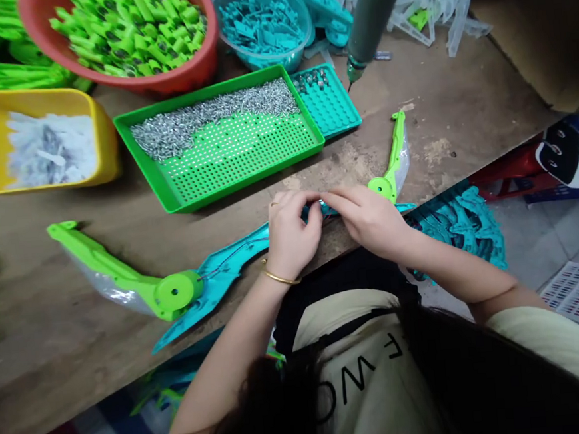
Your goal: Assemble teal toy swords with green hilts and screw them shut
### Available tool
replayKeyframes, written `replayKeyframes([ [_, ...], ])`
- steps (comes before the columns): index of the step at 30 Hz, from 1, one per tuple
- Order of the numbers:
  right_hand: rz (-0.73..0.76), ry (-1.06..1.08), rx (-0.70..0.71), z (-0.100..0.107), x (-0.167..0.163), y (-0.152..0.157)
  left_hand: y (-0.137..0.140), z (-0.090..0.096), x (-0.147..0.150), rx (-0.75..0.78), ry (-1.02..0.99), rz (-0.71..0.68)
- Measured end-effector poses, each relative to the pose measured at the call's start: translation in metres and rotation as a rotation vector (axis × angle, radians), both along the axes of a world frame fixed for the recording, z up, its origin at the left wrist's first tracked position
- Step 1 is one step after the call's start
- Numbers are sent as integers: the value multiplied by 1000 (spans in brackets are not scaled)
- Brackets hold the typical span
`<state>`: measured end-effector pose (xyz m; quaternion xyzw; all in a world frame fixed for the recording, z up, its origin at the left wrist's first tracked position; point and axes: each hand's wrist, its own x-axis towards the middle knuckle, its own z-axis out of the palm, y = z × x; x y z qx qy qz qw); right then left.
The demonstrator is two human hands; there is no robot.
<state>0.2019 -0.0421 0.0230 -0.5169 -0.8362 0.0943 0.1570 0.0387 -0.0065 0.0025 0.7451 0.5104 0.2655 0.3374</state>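
A long blue plastic part (235, 253), like the body of a toy bow, lies along the table's front edge. A green limb with a clear insert (123, 273) is joined at its left, and a second green limb (395, 158) at its right. A thin dark wire runs along the blue part near the left joint. Over its middle, my left hand (293, 233) is closed with thumb and forefinger curled together. My right hand (370, 217) meets it there, fingertips pressed down on the same spot. The fingers hide whatever small detail lies between them.
Behind the hands are a green tray (243, 140) of screws and a small blue tray (332, 117). A powered screwdriver (374, 20) hangs over the table. Farther back stand a red basin (37, 29), a yellow tub (105, 138) and a clear bowl (305, 28) of parts.
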Motion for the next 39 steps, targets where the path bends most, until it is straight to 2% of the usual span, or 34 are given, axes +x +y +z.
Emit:
replayKeyframes([
  [5,-96,-49,-16,-6,-2,17,-16,3,-1,92,123,48],
  [9,-140,-64,-20,-8,-2,26,-30,-5,-6,227,194,88],
  [14,-28,60,-50,-10,-6,38,-33,-15,-9,233,156,107],
  [19,10,215,-167,-24,-16,53,-34,-18,-9,263,170,98],
  [25,97,225,-160,-37,-18,62,-36,-15,-13,276,222,29],
  [30,124,209,-264,-33,-13,67,-32,-12,-17,267,211,14],
  [35,297,253,-369,-28,-7,83,-28,-9,-17,166,178,43],
  [39,360,286,-368,-31,-5,89,-28,-10,-16,143,193,75],
])
